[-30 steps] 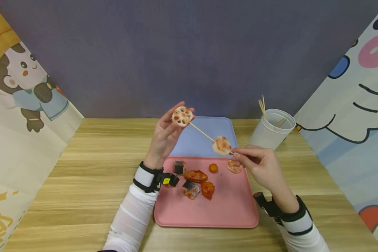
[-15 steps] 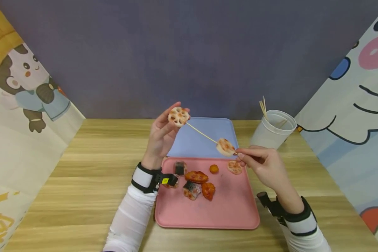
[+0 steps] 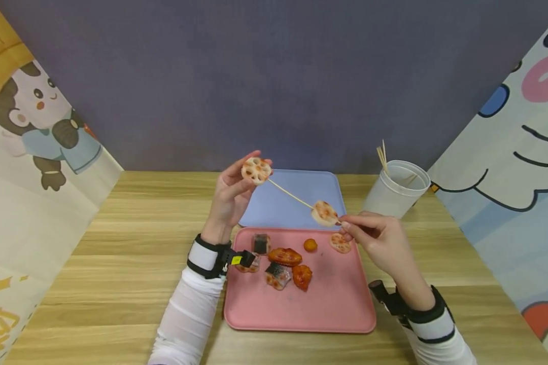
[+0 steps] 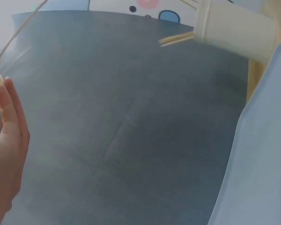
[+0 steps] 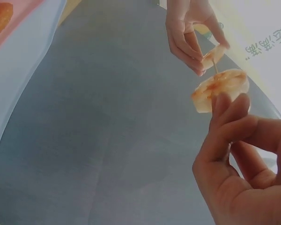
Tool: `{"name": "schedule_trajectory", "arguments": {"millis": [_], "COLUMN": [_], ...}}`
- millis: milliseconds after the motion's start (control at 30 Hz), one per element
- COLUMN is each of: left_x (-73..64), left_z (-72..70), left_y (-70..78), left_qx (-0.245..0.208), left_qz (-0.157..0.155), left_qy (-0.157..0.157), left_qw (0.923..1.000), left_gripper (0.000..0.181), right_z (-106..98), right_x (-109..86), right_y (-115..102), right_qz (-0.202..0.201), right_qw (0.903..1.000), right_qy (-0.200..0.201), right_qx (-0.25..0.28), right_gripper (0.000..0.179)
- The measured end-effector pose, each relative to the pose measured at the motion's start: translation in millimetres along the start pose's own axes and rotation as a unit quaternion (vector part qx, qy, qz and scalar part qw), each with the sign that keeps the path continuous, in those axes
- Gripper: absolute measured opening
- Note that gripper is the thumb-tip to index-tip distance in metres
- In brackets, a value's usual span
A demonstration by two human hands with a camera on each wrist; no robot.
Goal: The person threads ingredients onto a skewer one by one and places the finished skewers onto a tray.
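My left hand pinches a browned lotus root slice by its edges, above the left part of the blue tray. A thin bamboo skewer slants from this slice down to the right. Near its lower end a second lotus root slice is threaded on it. My right hand pinches the skewer's end just beyond that slice, thumb against fingertips. In the right wrist view the threaded slice sits right at the right fingertips, and the left hand holds the other slice farther off.
A pink tray below the hands bears several glazed and dark-skinned food pieces, an orange ball and another lotus root slice. Behind it lies the blue tray. A white cup with several skewers stands at the right.
My left hand has shifted slightly left with its lotus root slice, exposing more of the blue tray. The right hand moved a little right, then slightly back, with the threaded slice.
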State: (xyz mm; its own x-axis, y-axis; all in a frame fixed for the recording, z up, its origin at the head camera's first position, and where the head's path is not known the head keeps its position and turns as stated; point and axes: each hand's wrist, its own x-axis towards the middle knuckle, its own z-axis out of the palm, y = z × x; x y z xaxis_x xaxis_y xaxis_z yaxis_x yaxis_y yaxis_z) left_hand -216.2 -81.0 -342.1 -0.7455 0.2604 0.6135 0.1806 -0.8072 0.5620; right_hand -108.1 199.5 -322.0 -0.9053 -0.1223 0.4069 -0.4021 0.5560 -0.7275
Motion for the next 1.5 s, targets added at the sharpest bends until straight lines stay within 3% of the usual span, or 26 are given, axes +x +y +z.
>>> {"name": "schedule_trajectory", "arguments": {"millis": [100, 333, 600, 767, 1000, 1267, 1500], "left_x": [-0.2, 1.0, -0.6, -1.5, -2.4, -4.6, -7.7], "left_z": [0.8, 14.7, 15.6, 15.8, 16.0, 23.9, 26.5], "left_y": [-1.2, -15.0, -21.1, -20.0, -19.1, -31.5, -36.1], "left_qx": [-0.003, 0.034, 0.031, 0.038, 0.057, 0.113, 0.100], "left_qz": [-0.004, -0.056, -0.052, -0.047, -0.045, -0.103, -0.100], "left_qy": [0.002, -0.011, -0.007, -0.011, -0.001, -0.037, -0.047], "left_qw": [1.0000, 0.9978, 0.9982, 0.9981, 0.9974, 0.9876, 0.9888], "left_gripper": [0.048, 0.052, 0.053, 0.055, 0.047, 0.055, 0.055], "right_z": [0.5, 8.3, 9.3, 10.1, 9.8, 15.4, 15.4], "right_x": [-2.0, -3.1, -4.2, -4.3, -5.3, -3.4, -3.5], "right_y": [-0.2, -1.3, -0.3, -0.2, -1.6, -3.6, -4.1], "right_qz": [0.004, 0.021, 0.019, 0.025, 0.020, 0.023, 0.021], "right_qw": [1.0000, 0.9983, 0.9992, 0.9976, 0.9982, 0.9963, 0.9964], "right_qy": [0.004, -0.013, 0.012, 0.017, 0.029, 0.018, 0.017], "right_qx": [0.004, 0.052, 0.033, 0.062, 0.048, 0.081, 0.080], "right_gripper": [0.012, 0.014, 0.012, 0.012, 0.012, 0.013, 0.012]}}
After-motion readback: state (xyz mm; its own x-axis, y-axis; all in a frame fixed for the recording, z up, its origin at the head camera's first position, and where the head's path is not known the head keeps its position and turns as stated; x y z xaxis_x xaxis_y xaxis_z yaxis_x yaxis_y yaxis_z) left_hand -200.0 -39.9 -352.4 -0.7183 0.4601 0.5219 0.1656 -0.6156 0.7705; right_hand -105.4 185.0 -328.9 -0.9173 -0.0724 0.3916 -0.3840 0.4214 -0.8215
